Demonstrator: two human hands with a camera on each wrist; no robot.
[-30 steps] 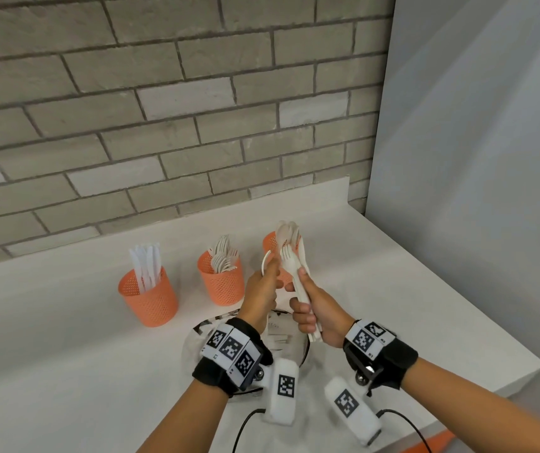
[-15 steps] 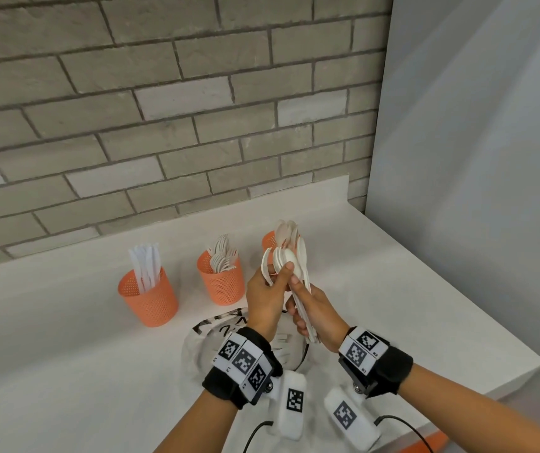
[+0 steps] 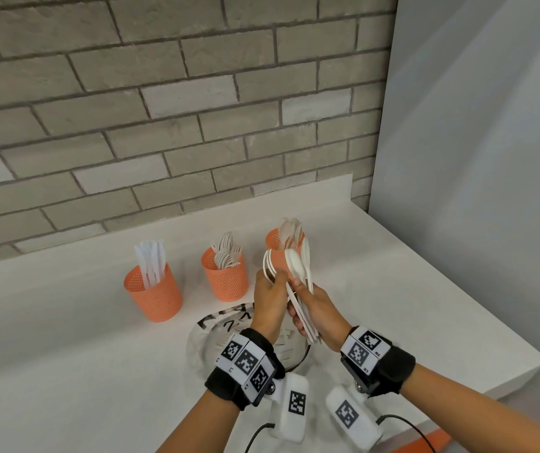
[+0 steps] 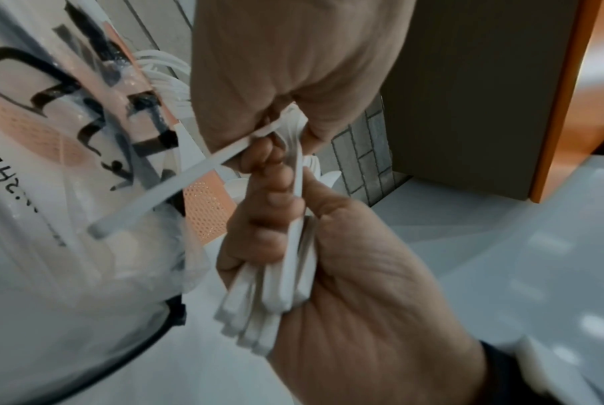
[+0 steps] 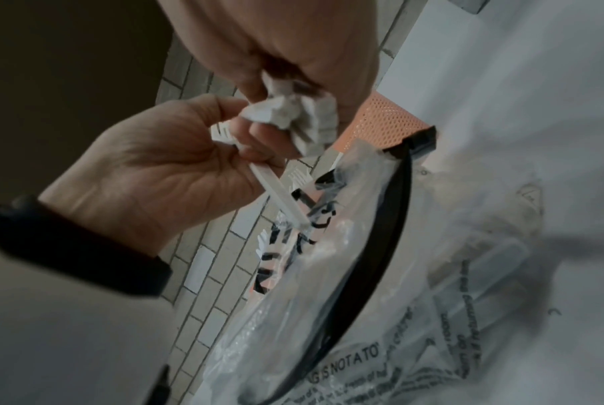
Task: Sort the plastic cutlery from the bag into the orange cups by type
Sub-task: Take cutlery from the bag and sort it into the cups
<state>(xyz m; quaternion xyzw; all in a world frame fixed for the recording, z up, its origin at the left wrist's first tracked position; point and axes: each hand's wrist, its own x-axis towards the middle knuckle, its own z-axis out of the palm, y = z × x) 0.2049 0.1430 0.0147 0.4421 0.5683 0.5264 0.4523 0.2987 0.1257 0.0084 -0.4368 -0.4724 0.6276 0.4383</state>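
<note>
Three orange mesh cups stand in a row on the white counter: the left cup [image 3: 154, 291] holds knives, the middle cup [image 3: 226, 277] holds forks, and the right cup [image 3: 276, 241] holds spoons. In front of the right cup my right hand [image 3: 301, 297] grips a bundle of white spoons [image 3: 298, 266] by the handles [image 4: 276, 287]. My left hand [image 3: 273, 281] pinches white forks [image 3: 267, 264] just left of the bundle, touching my right hand. One fork handle [image 5: 279, 197] sticks down from the left hand [image 5: 155, 170]. The clear printed bag [image 3: 226, 331] lies on the counter below both hands.
A grey brick wall rises behind the cups and a plain grey panel closes the right side. The counter's right edge [image 3: 507, 341] runs diagonally close to my right wrist. Cables and white tagged sensor blocks [image 3: 294, 407] hang under my wrists.
My left hand has drawn the forks out of the bundle to the left. A spoon now faces front in the right hand's bundle, where a fork stood before. Both hands stay together.
</note>
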